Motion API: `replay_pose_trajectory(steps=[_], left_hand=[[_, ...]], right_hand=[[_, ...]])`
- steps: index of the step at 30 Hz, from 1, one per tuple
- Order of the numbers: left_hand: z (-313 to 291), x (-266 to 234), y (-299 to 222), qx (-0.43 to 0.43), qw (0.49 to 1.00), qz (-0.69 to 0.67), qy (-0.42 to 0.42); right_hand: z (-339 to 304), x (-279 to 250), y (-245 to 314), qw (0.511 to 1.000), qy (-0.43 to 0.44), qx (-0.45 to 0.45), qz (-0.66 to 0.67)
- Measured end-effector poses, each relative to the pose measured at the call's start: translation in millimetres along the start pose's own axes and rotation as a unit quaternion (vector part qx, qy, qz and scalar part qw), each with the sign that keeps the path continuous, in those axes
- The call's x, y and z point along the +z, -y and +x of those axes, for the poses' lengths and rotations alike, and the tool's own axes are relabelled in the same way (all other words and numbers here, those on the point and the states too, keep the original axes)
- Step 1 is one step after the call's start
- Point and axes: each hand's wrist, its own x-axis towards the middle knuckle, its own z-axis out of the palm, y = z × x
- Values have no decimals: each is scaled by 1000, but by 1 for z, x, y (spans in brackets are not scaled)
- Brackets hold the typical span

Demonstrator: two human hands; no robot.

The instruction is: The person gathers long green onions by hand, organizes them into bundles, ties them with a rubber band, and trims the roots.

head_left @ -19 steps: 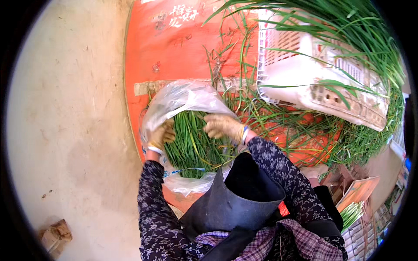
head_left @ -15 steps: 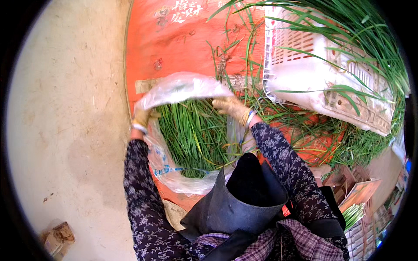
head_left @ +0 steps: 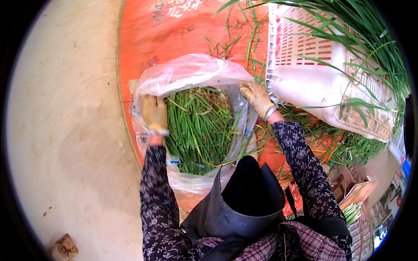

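A clear plastic bag [head_left: 196, 69] stands with its mouth spread wide, packed with long, thin green leaves [head_left: 198, 130] that look like chives. My right hand [head_left: 257, 98], in a tan work glove, has its fingers closed on the bag's rim at the far right corner. Inside the left edge of the mouth is my left hand [head_left: 154, 114], also gloved. Its fingers stretch away from me along the bag's wall, flat and slightly blurred, beside the leaves.
An orange-red sheet [head_left: 174, 43] lies under the bag, with pale floor [head_left: 69, 108] to its left. On the right, a white plastic crate [head_left: 305, 65] lies tipped, long green leaves [head_left: 370, 26] draped over it. A black apron [head_left: 244, 204] covers my lap. Loose leaves litter the sheet.
The bag's far rim has opened outward, away from me. My left hand has moved right and nearer, inside the mouth; my right hand has shifted right with the rim.
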Motion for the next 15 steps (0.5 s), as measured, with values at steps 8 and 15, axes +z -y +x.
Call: replay_pose_trajectory(steps=[8,15], left_hand=[[2,28,-9,30,998,-38,48],[89,62,30,171,954,106,221]], right_hand=[[-10,31,66,992,54,-93,-66],[19,32,41,992,112,-16,-55]])
